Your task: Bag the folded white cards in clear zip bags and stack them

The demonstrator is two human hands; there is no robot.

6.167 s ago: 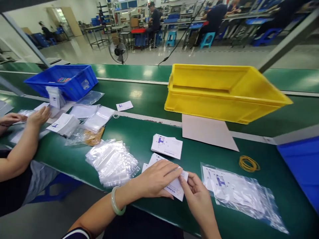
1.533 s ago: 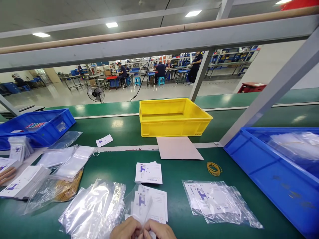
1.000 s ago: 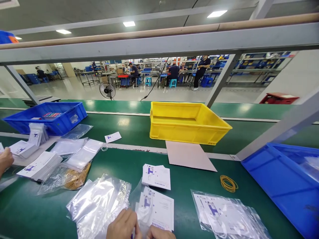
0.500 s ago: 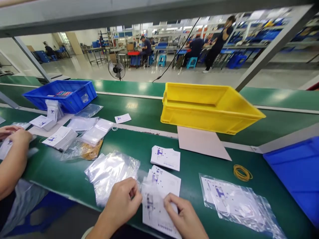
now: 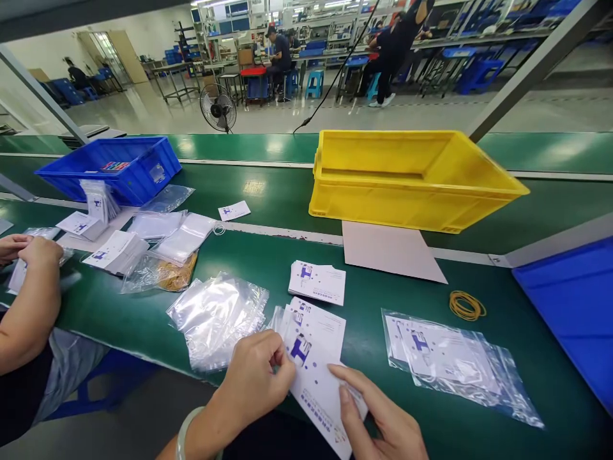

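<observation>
My left hand (image 5: 261, 374) is closed in a pinch at a clear plastic bag (image 5: 276, 317), part of which shows behind the fingers. My right hand (image 5: 383, 415) grips a white printed card (image 5: 313, 383) with a purple picture, thumb and fingers at its right edge. The card's upper left corner lies close beside my left fingertips. Just beyond it are more white cards (image 5: 325, 326), with a neat stack of cards (image 5: 317, 282) above. A pile of empty clear bags (image 5: 223, 319) lies left of my hands. To the right, bagged cards (image 5: 450, 358) overlap each other.
A yellow bin (image 5: 407, 198) stands beyond a pale board (image 5: 390, 252). Yellow rubber bands (image 5: 467, 305) lie at right, near a blue bin (image 5: 569, 319). A co-worker's hands (image 5: 36, 252) work at far left, near card stacks (image 5: 117, 252) and another blue bin (image 5: 115, 169).
The card in my right hand has tilted and shifted right; its print now shows clearly where clear plastic covered it before. My left hand has moved slightly right. The camera view has dipped.
</observation>
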